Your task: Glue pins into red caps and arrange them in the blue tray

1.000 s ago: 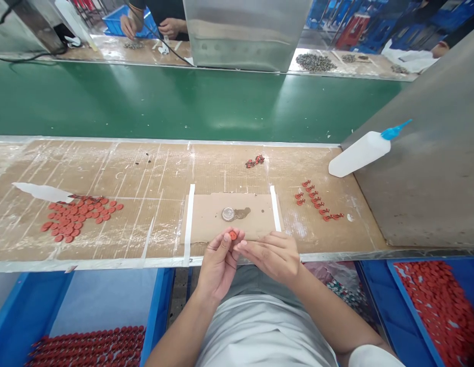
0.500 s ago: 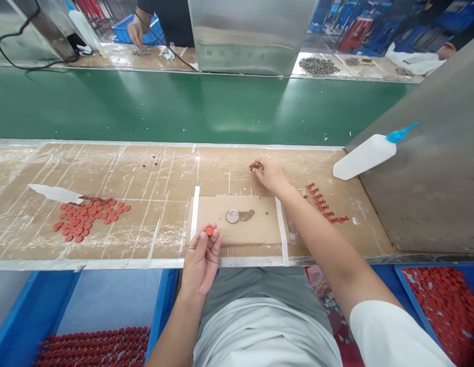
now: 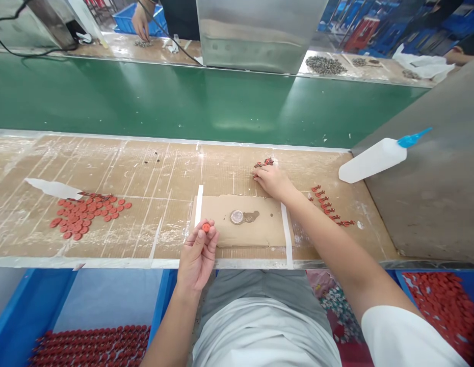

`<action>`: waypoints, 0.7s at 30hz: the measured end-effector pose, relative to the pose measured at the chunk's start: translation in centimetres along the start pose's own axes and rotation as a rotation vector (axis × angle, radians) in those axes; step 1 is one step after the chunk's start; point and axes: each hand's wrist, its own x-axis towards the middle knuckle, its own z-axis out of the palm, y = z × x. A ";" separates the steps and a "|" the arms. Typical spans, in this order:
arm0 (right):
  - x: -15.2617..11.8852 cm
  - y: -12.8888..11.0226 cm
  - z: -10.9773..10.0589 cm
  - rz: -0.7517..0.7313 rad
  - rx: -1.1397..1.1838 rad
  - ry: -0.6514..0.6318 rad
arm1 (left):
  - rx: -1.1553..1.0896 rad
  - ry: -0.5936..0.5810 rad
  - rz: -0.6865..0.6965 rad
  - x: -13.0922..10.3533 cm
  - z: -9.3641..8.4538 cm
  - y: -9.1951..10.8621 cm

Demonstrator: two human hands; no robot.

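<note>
At the far left of the bench (image 3: pixel 176 171), a white pouch-like piece (image 3: pixel 53 188) touches a loose pile of flat, round red discs (image 3: pixel 78 214). Right of it, the left hand (image 3: pixel 195 257) is palm up above the near edge, its grip pinching one red button-like piece (image 3: pixel 206 227) between thumb and fingers: small, round, bright orange-red, with tiny dark marks on its face. Next, on a taped cardboard sheet (image 3: pixel 221 235), sits a small round dish (image 3: pixel 236 217) beside a brown stain. Beyond the sheet, the right hand (image 3: pixel 273 181) reaches to a cluster of dark-and-red parts (image 3: pixel 265 162); whether its grip has closed on one I cannot tell. Farther right are slanting rows of red pieces (image 3: pixel 326 207), then a tilted white bottle (image 3: pixel 372 160) with a blue nozzle.
</note>
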 end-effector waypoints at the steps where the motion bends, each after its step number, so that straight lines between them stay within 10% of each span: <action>1: 0.0 0.0 0.1 -0.012 -0.011 -0.021 | -0.002 -0.010 -0.014 -0.1 0.0 0.0; 14: -0.9 -0.7 -0.1 0.118 0.077 0.029 | -0.013 -0.068 -0.061 -0.9 0.0 -0.4; 21: -3.8 -2.6 -0.2 0.498 0.926 0.297 | 0.003 -0.068 -0.027 -0.2 -0.3 -0.8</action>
